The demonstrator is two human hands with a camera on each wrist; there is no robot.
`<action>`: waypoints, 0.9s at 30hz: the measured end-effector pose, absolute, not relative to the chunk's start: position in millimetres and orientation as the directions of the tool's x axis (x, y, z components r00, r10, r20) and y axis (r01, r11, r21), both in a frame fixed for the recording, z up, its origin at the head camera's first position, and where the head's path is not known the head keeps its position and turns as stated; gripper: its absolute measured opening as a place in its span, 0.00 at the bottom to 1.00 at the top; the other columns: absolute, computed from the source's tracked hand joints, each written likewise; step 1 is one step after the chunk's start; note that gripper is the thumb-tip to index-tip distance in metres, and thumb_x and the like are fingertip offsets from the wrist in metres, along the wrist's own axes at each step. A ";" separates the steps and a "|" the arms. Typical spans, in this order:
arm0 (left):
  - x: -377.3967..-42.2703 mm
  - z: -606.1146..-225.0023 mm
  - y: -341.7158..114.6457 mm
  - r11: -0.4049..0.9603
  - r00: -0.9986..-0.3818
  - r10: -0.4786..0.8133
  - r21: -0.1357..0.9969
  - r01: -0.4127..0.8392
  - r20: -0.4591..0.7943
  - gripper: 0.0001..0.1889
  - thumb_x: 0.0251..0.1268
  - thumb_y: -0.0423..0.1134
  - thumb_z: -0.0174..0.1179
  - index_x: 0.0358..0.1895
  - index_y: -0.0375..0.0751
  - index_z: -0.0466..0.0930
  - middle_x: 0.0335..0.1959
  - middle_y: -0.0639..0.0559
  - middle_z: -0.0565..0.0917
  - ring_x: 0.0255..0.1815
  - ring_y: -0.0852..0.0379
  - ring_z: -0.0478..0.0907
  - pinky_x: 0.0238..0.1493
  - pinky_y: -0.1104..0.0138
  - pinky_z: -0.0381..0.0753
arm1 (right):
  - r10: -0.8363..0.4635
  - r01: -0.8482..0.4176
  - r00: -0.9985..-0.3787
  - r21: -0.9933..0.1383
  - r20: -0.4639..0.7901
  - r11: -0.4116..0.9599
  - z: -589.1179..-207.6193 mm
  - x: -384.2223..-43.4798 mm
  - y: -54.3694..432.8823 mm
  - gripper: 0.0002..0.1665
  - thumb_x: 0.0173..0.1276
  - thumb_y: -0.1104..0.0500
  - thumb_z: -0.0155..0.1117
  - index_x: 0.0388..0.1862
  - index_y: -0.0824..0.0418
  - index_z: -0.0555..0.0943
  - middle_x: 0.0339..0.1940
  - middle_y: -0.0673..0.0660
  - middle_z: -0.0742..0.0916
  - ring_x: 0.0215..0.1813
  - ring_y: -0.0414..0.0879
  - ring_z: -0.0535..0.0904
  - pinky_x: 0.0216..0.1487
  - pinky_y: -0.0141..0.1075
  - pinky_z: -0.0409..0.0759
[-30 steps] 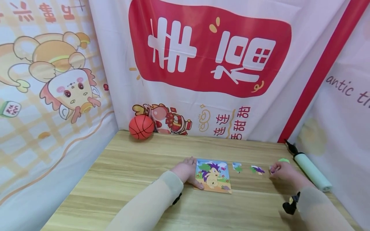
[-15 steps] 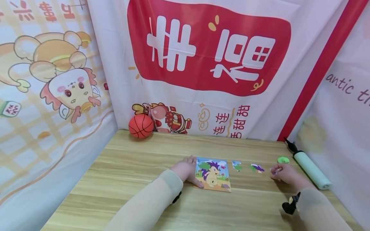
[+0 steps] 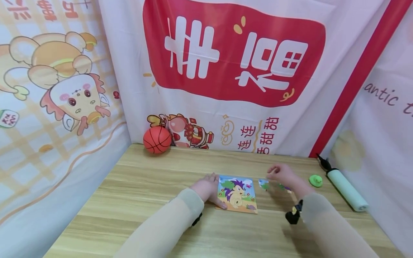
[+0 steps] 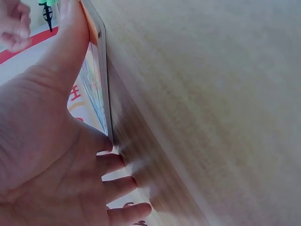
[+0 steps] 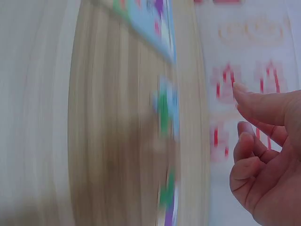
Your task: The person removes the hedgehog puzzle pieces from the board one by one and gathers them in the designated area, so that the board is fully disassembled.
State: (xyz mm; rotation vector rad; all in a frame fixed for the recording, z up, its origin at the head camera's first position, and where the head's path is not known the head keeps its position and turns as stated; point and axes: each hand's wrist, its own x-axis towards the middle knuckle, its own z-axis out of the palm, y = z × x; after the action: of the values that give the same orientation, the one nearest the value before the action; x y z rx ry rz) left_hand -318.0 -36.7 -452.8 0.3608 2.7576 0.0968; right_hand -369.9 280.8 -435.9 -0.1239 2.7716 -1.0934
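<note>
A square picture puzzle (image 3: 237, 197) with a purple-haired hedgehog lies on the table. My left hand (image 3: 206, 190) rests along its left side, thumb on the lower left corner. The left wrist view shows those fingers (image 4: 123, 188) extended beside the puzzle's edge. My right hand (image 3: 284, 176) is raised over the table, right of the puzzle. In the right wrist view its thumb and loosely bent fingers stand apart with nothing between them. Below it lie a blue-green puzzle piece (image 3: 263, 184) and a green-and-purple puzzle piece (image 3: 282, 186), the latter partly hidden by the hand.
A small green toy (image 3: 316, 180) sits right of my right hand. Beyond it, a pale green hand pump (image 3: 349, 191) lies along the table's right side. A red toy basketball (image 3: 157, 139) stands at the back left. Printed cloths hang behind and at both sides.
My right hand has lifted from the small piece at the right and moved left, toward the puzzle. The green toy shows fully. My left hand has stayed in place.
</note>
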 end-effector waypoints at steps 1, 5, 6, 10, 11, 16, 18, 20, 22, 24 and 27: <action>-318.4 -453.5 -36.9 0.965 -0.903 0.262 0.111 0.238 -0.339 0.71 0.36 0.80 0.64 0.80 0.40 0.45 0.80 0.45 0.48 0.79 0.45 0.45 0.75 0.58 0.50 | -0.167 -0.048 -0.980 -0.691 -0.106 0.721 -434.9 -369.6 268.4 0.14 0.65 0.58 0.70 0.46 0.64 0.80 0.39 0.60 0.80 0.40 0.53 0.76 0.38 0.44 0.78; -323.6 -458.7 -36.6 0.967 -0.900 0.255 0.096 0.236 -0.353 0.71 0.35 0.81 0.63 0.80 0.40 0.45 0.80 0.45 0.47 0.79 0.47 0.44 0.75 0.59 0.49 | -0.227 -0.104 -0.970 -0.698 -0.085 0.709 -435.8 -360.2 219.1 0.11 0.64 0.61 0.71 0.43 0.62 0.81 0.35 0.58 0.80 0.37 0.52 0.76 0.36 0.44 0.78; -325.5 -460.9 -36.4 0.968 -0.899 0.252 0.090 0.236 -0.358 0.72 0.34 0.82 0.62 0.80 0.41 0.44 0.80 0.45 0.47 0.79 0.47 0.43 0.75 0.59 0.48 | -0.246 -0.121 -0.966 -0.702 -0.079 0.702 -437.7 -356.4 208.5 0.11 0.63 0.62 0.72 0.43 0.63 0.81 0.35 0.58 0.80 0.36 0.51 0.76 0.35 0.43 0.78; -334.8 -473.3 -36.3 0.969 -0.898 0.246 0.072 0.237 -0.365 0.74 0.29 0.85 0.59 0.80 0.42 0.44 0.81 0.46 0.46 0.79 0.48 0.42 0.75 0.60 0.48 | -0.318 -0.174 -0.945 -0.707 -0.075 0.685 -448.4 -342.7 174.6 0.10 0.62 0.64 0.73 0.42 0.62 0.82 0.32 0.56 0.80 0.34 0.49 0.75 0.32 0.39 0.76; -336.5 -475.6 -36.6 0.969 -0.899 0.247 0.073 0.237 -0.362 0.75 0.28 0.85 0.59 0.80 0.42 0.44 0.81 0.46 0.46 0.79 0.48 0.42 0.75 0.60 0.48 | -0.330 -0.178 -0.941 -0.710 -0.081 0.682 -451.4 -340.0 168.3 0.11 0.62 0.64 0.73 0.42 0.62 0.82 0.32 0.56 0.80 0.33 0.49 0.75 0.32 0.38 0.76; -342.5 -483.1 -36.4 0.966 -0.900 0.258 0.074 0.248 -0.352 0.76 0.26 0.86 0.59 0.80 0.41 0.43 0.81 0.45 0.45 0.79 0.46 0.42 0.75 0.59 0.49 | -0.343 -0.189 -0.935 -0.694 -0.088 0.694 -466.2 -336.5 151.3 0.14 0.58 0.62 0.77 0.42 0.59 0.82 0.30 0.54 0.81 0.32 0.48 0.75 0.31 0.38 0.76; -342.5 -483.2 -36.3 0.965 -0.899 0.260 0.070 0.252 -0.352 0.75 0.28 0.85 0.59 0.80 0.41 0.43 0.80 0.45 0.45 0.79 0.45 0.43 0.75 0.58 0.49 | -0.348 -0.179 -0.931 -0.703 -0.104 0.688 -470.3 -337.0 149.1 0.15 0.58 0.62 0.77 0.43 0.58 0.82 0.30 0.55 0.80 0.32 0.49 0.75 0.31 0.39 0.75; -342.2 -483.0 -36.2 0.965 -0.898 0.260 0.070 0.252 -0.354 0.75 0.29 0.85 0.59 0.80 0.40 0.43 0.80 0.45 0.45 0.79 0.45 0.43 0.75 0.58 0.49 | -0.354 -0.149 -0.925 -0.727 -0.136 0.670 -472.9 -337.1 148.2 0.15 0.59 0.62 0.76 0.44 0.58 0.81 0.32 0.56 0.81 0.33 0.50 0.75 0.31 0.40 0.76; -337.0 -476.5 -36.1 0.965 -0.898 0.261 0.073 0.252 -0.354 0.73 0.32 0.84 0.60 0.80 0.40 0.44 0.80 0.45 0.46 0.79 0.45 0.43 0.75 0.59 0.49 | -0.357 -0.133 -0.922 -0.740 -0.153 0.660 -474.7 -335.9 147.2 0.16 0.59 0.62 0.76 0.44 0.58 0.80 0.33 0.57 0.80 0.33 0.51 0.75 0.31 0.39 0.76; -335.1 -474.5 -36.0 0.964 -0.898 0.264 0.075 0.254 -0.353 0.73 0.33 0.84 0.60 0.80 0.40 0.44 0.80 0.45 0.46 0.79 0.46 0.43 0.75 0.59 0.49 | -0.353 -0.122 -0.922 -0.742 -0.162 0.659 -476.0 -334.8 146.1 0.18 0.59 0.62 0.76 0.46 0.58 0.79 0.33 0.58 0.80 0.34 0.51 0.75 0.30 0.39 0.75; -333.4 -472.1 -36.0 0.965 -0.899 0.261 0.077 0.250 -0.352 0.73 0.33 0.83 0.60 0.80 0.39 0.45 0.80 0.45 0.47 0.79 0.46 0.44 0.75 0.59 0.50 | -0.343 -0.128 -0.927 -0.730 -0.153 0.671 -476.8 -333.6 144.0 0.21 0.59 0.61 0.77 0.49 0.58 0.78 0.33 0.57 0.79 0.33 0.51 0.75 0.30 0.39 0.75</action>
State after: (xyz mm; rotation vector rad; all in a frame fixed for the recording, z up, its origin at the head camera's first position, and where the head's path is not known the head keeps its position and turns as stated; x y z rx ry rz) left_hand -333.4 -36.0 -472.1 0.3700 2.7496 0.0420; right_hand -333.6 144.0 -476.8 -0.3772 2.6098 -1.1084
